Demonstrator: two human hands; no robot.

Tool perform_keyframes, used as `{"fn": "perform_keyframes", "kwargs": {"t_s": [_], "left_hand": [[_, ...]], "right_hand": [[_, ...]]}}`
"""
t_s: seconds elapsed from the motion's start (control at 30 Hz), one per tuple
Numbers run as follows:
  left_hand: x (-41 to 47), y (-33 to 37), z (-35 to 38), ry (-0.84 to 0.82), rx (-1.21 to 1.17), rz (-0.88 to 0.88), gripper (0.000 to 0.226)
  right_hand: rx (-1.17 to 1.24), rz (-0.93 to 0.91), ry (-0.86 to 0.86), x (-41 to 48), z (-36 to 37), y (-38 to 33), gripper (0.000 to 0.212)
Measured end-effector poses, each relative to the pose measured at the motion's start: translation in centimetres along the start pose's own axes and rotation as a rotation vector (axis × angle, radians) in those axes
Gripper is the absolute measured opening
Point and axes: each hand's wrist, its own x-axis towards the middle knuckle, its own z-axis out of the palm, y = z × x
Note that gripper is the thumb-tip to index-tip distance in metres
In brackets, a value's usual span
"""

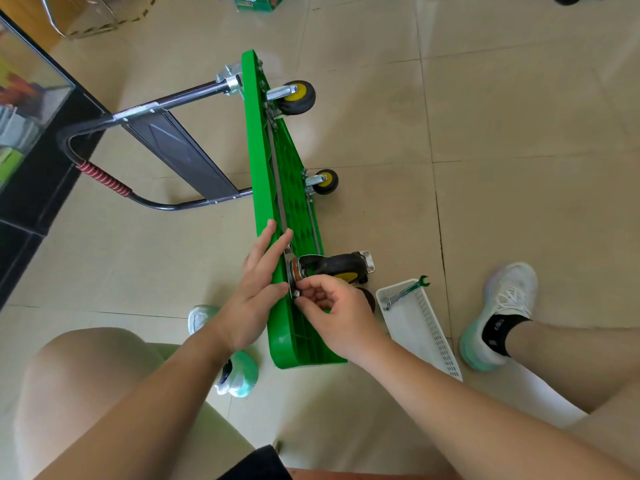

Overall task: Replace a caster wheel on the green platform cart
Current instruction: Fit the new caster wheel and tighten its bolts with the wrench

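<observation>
The green platform cart (263, 174) stands on its long edge on the tiled floor, underside facing right. Two mounted casters (298, 97) (323, 181) with yellow hubs stick out from it. At the near end a black caster (332, 265) lies against the underside with its metal plate on the deck. My left hand (256, 289) lies flat with straight fingers against the cart's top edge. My right hand (332, 306) pinches a small nut (296, 293) at the caster plate's corner. Another wheel is partly hidden behind my right hand.
A white perforated tray (429, 337) lies on the floor at right with a green-tipped wrench (408, 291) resting in it. The cart's black handle (104, 178) with red wrap lies folded out to the left beside a dark cabinet (31, 202). My shoes (498, 313) flank the cart.
</observation>
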Motion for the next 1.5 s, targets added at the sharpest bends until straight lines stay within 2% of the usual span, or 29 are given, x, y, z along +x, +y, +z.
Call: {"fn": "perform_keyframes", "kwargs": {"t_s": [0.33,0.73,1.1,1.3,1.5], "left_hand": [[-0.09,-0.23,-0.19,-0.018,-0.031,-0.002,0.079],[-0.09,-0.11,-0.07,-0.019,-0.038,-0.018,0.083],[-0.08,0.05,-0.15,-0.019,-0.019,-0.021,0.083],[-0.02,0.26,-0.11,-0.02,-0.031,-0.029,0.084],[-0.06,0.36,-0.17,-0.022,-0.019,-0.022,0.083]], "right_hand": [[0.095,0.059,0.009,0.21,0.13,0.1,0.03],[0.089,0.104,0.021,-0.21,0.42,0.13,0.014],[-0.059,0.022,0.042,-0.14,0.18,-0.24,0.005],[0.022,0.098,0.037,0.09,0.34,-0.08,0.016],[0.016,0.055,0.039,-0.14,0.38,0.3,0.023]]}}
